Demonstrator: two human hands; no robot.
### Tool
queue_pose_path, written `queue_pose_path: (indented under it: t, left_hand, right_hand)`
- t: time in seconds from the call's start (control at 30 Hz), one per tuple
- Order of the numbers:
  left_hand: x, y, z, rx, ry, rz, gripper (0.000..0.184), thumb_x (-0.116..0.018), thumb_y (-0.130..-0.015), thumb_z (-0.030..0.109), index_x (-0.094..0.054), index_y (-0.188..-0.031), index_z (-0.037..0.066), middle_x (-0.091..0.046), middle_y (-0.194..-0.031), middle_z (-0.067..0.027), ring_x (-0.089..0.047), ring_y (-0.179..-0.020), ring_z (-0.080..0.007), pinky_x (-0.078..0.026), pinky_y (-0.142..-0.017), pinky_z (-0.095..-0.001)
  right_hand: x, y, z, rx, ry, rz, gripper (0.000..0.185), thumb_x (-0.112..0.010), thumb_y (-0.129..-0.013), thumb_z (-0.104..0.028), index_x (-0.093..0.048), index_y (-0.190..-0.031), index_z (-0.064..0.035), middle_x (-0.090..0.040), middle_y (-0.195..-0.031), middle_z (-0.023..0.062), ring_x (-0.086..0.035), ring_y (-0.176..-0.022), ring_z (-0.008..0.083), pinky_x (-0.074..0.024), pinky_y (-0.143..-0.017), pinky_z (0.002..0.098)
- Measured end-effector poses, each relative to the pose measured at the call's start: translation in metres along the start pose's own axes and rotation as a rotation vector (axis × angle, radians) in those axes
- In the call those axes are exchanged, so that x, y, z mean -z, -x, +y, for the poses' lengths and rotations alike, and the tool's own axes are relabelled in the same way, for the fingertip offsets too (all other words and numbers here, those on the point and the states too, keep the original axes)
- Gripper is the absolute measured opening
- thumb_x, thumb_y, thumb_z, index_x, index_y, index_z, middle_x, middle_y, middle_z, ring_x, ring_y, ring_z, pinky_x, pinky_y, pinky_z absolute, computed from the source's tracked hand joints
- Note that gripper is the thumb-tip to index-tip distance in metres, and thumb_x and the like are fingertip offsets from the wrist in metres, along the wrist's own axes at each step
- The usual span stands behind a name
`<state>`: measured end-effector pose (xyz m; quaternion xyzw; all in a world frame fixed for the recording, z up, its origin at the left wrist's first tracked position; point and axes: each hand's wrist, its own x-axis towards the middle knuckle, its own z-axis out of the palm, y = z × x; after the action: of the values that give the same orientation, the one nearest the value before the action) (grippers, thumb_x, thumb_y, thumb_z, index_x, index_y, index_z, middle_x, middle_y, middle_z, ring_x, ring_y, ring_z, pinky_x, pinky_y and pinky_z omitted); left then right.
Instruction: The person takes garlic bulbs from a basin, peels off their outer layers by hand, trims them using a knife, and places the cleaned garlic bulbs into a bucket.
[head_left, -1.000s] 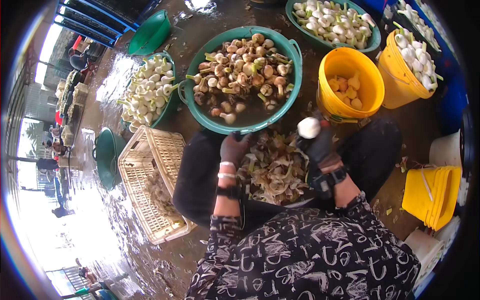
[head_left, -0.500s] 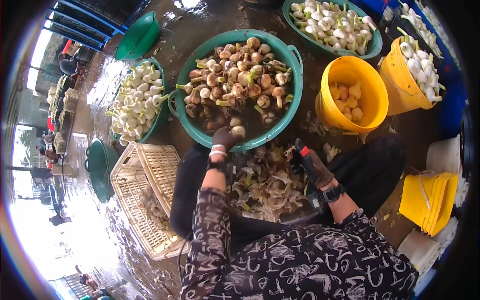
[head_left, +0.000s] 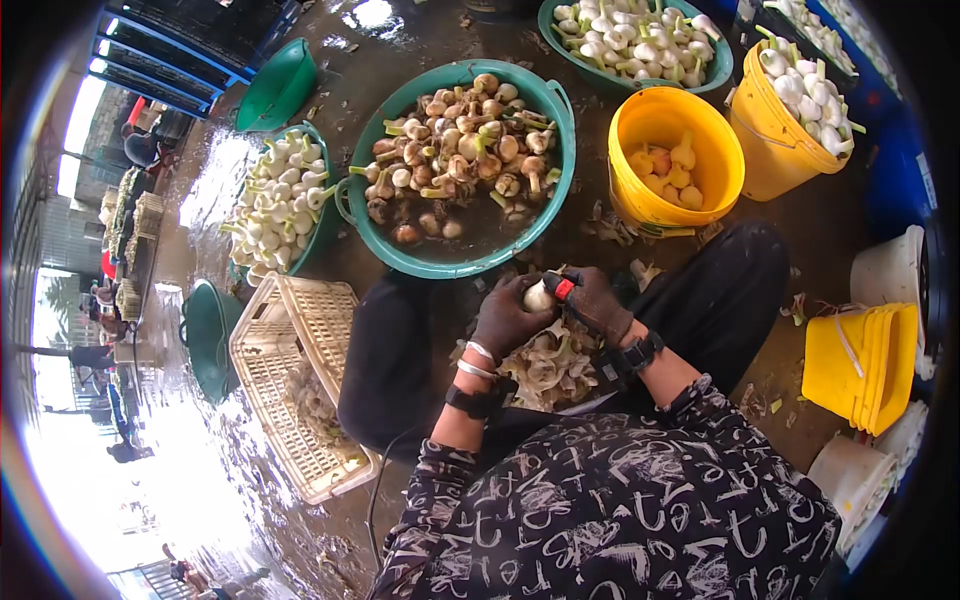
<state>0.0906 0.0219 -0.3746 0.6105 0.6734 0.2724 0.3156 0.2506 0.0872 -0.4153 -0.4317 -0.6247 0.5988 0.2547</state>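
A whitish garlic bulb (head_left: 538, 297) sits between my two gloved hands, over my lap. My left hand (head_left: 510, 318) is closed round it from the left. From the right, my right hand (head_left: 598, 303) presses its curled fingers and thumb against the bulb; a red band shows at the thumb. Whether a small tool is inside the right fingers is hidden. Beneath the hands lies a heap of papery garlic peelings (head_left: 545, 370). Just beyond them stands a green tub (head_left: 447, 268) with brownish, unpeeled garlic bulbs (head_left: 465, 140) in dark water.
A yellow bucket (head_left: 735, 130) holding several peeled bulbs stands right of the tub. Another yellow bucket (head_left: 760, 170) and a green basin (head_left: 545, 35) hold white garlic. Left are a tub of white garlic (head_left: 275, 205) and a tipped cream crate (head_left: 300, 400). The floor (head_left: 185, 330) is wet.
My left hand has come back from the tub's near edge with a bulb. My right hand has moved left to meet it. The view has shifted slightly.
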Motion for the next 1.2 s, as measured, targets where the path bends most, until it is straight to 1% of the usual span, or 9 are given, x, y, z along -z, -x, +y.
queue_pose_path:
  t: [0.27,0.5,0.67,0.83,0.9,0.97,1.03,1.1,1.2]
  left_hand:
    - [-0.015,0.013,0.002,0.092,0.799,0.081,0.058,-0.079,-0.07,0.012,-0.051,-0.118,-0.003,-0.06,-0.105,-0.0077,-0.057,-0.093,-0.0129,-0.048,-0.082,-0.0272]
    - [0.002,0.017,0.0,-0.162,0.21,0.065,0.041,-0.074,-0.073,0.01,-0.06,-0.111,0.0,-0.063,-0.103,-0.0075,-0.057,-0.088,-0.0107,-0.048,-0.075,-0.0259]
    - [-0.008,0.018,-0.012,0.091,0.264,0.019,0.024,-0.069,-0.078,0.009,-0.064,-0.1,-0.001,-0.066,-0.087,-0.0063,-0.06,-0.083,-0.0126,-0.049,-0.075,-0.026]
    - [-0.011,0.019,-0.02,0.525,1.129,0.14,0.022,-0.06,-0.088,0.015,-0.061,-0.104,0.0,-0.065,-0.092,-0.0116,-0.059,-0.077,-0.0109,-0.05,-0.068,-0.0272]
    - [-0.01,0.028,-0.024,-0.108,0.326,0.178,0.025,-0.055,-0.091,0.017,-0.059,-0.109,0.001,-0.064,-0.096,-0.0112,-0.06,-0.08,-0.013,-0.05,-0.07,-0.0275]
    - [-0.009,0.03,-0.02,-0.238,0.089,0.358,0.027,-0.054,-0.092,0.021,-0.059,-0.107,-0.001,-0.064,-0.094,-0.0081,-0.06,-0.081,-0.0158,-0.051,-0.07,-0.0279]
    - [0.002,0.033,-0.011,-0.186,0.045,0.326,0.03,-0.054,-0.092,0.025,-0.06,-0.106,-0.001,-0.063,-0.093,-0.0056,-0.061,-0.081,-0.0162,-0.051,-0.069,-0.0271]
    - [0.006,0.028,-0.007,0.523,1.141,0.19,0.03,-0.057,-0.091,0.027,-0.06,-0.104,0.0,-0.062,-0.09,-0.0044,-0.059,-0.079,-0.013,-0.05,-0.067,-0.0251]
    - [-0.003,0.025,-0.021,0.446,1.058,0.19,0.031,-0.058,-0.09,0.031,-0.061,-0.101,0.002,-0.061,-0.087,-0.0022,-0.058,-0.075,-0.0103,-0.049,-0.064,-0.0231]
  right_hand:
    - [0.009,0.039,-0.064,-0.269,-0.507,-0.168,0.039,-0.048,-0.091,-0.045,-0.062,-0.103,-0.0104,-0.061,-0.074,0.0003,-0.057,-0.067,0.0097,-0.0462,-0.054,0.0262]
    - [0.005,0.017,0.0,-0.112,-0.341,-0.3,0.052,-0.04,-0.089,-0.057,-0.059,-0.107,-0.0121,-0.058,-0.079,0.0005,-0.052,-0.061,0.0082,-0.0419,-0.05,0.0237]
    - [0.007,0.015,-0.009,-0.157,-0.223,-0.37,0.036,-0.06,-0.087,-0.034,-0.055,-0.105,-0.0038,-0.058,-0.09,0.0016,-0.053,-0.075,0.0079,-0.0441,-0.063,0.0225]
    - [0.007,0.021,-0.037,-0.043,-0.412,-0.431,0.047,-0.071,-0.078,-0.02,-0.049,-0.117,-0.004,-0.056,-0.103,0.0022,-0.051,-0.092,0.0093,-0.0426,-0.081,0.0247]
    - [0.004,0.02,-0.032,-0.009,-0.534,-0.465,0.051,-0.073,-0.076,-0.021,-0.049,-0.118,-0.0061,-0.054,-0.107,0.0015,-0.049,-0.098,0.0101,-0.0404,-0.089,0.0258]
    - [-0.004,0.012,-0.009,0.19,-0.34,-0.297,0.057,-0.076,-0.069,-0.018,-0.05,-0.119,-0.0055,-0.054,-0.113,0.0054,-0.051,-0.104,0.0163,-0.0387,-0.094,0.0285]
    - [0.0,0.017,-0.034,0.455,0.098,-0.148,0.055,-0.076,-0.068,-0.017,-0.051,-0.116,-0.0049,-0.055,-0.113,0.0079,-0.052,-0.103,0.0203,-0.0401,-0.093,0.0305]
    - [-0.001,0.017,-0.035,0.707,0.541,0.015,0.053,-0.075,-0.067,-0.016,-0.053,-0.114,-0.0042,-0.055,-0.113,0.0104,-0.054,-0.102,0.0244,-0.0414,-0.092,0.0325]
    - [-0.011,0.017,-0.023,0.606,0.424,-0.027,0.033,-0.066,-0.07,-0.009,-0.059,-0.102,-0.005,-0.062,-0.091,0.0128,-0.057,-0.086,0.0299,-0.0459,-0.079,0.0372]
